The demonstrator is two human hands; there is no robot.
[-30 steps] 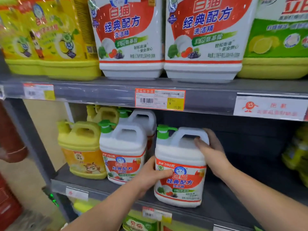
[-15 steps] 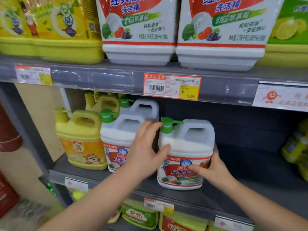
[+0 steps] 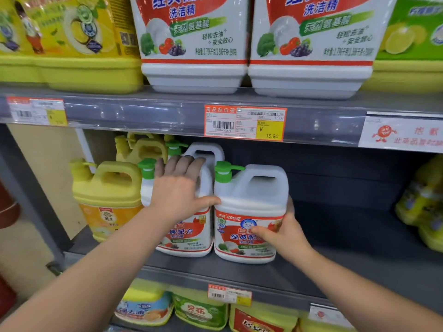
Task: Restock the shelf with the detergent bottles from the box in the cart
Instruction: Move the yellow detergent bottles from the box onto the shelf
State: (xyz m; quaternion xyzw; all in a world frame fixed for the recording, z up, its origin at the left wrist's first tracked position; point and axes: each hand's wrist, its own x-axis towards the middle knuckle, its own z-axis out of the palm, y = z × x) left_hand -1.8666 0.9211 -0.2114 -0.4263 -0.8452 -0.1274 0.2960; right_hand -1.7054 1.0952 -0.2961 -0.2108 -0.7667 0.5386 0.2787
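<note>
Now we shift the left hand [image 3: 178,188] flat onto the neighbouring detergent bottle [image 3: 184,236]; the right hand [image 3: 285,236] grips the shelved bottle [image 3: 251,195], placement nearly complete.

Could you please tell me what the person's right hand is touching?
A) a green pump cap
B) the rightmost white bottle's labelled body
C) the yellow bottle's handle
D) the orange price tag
B: the right hand grips the rightmost white bottle low at its side, thumb across its front.
</note>
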